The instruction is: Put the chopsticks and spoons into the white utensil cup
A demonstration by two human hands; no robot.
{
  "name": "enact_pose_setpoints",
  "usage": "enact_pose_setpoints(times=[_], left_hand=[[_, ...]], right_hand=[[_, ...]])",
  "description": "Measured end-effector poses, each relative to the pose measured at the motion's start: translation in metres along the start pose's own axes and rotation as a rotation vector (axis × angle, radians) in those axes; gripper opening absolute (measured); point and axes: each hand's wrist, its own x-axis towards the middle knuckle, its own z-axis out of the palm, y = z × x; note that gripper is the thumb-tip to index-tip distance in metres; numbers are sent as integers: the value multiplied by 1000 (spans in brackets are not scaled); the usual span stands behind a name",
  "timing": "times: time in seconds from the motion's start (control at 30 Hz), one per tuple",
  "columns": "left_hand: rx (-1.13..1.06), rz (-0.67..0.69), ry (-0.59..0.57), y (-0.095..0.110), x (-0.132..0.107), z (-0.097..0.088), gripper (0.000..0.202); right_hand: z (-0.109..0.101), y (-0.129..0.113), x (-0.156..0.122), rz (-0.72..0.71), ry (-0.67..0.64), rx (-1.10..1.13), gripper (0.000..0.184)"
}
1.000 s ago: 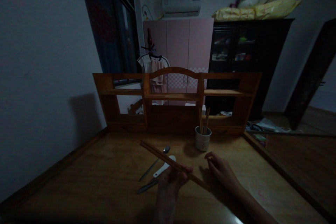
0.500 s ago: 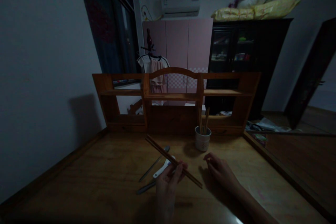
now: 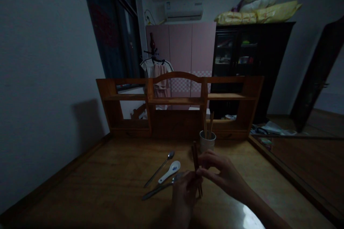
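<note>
My left hand [image 3: 184, 193] grips a pair of brown chopsticks [image 3: 195, 159] near their lower end, holding them almost upright over the wooden desk [image 3: 107, 186]. My right hand [image 3: 224, 173] has its fingers curled around the same chopsticks from the right. Just behind them stands a white cup [image 3: 207, 141] with more chopsticks in it. To the left of my hands lie a long metal spoon [image 3: 159, 169], a white ceramic spoon [image 3: 169, 171] and another metal utensil [image 3: 158, 190].
A wooden shelf unit [image 3: 177, 100] runs along the back of the desk. A grey wall is on the left. Behind are a pink wardrobe [image 3: 188, 48], a dark cabinet [image 3: 249, 57] with bedding on top, and a clothes rack [image 3: 157, 66].
The chopsticks have swung from a slanted, leftward-pointing position to nearly upright and moved right toward the cup. My right hand has left the desk and closed on them.
</note>
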Motion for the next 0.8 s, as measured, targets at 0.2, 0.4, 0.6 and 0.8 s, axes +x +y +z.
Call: enact_pose_setpoints(times=[0.2,0.4,0.6,0.8], left_hand=[[-52,-26,-81,8,3,0,15],[-109,-86,-133,-6,10,4,13],[-273,-150,97,-13,-10,4,26],[-158,-233,238,-19,-34,-16,38]], right_hand=[[-2,1,5,13,9,2,20],[-4,13,8,66,-1,109,21],[-6,18,9,86,-7,68,23],[-65,17,33,76,180,27,27]])
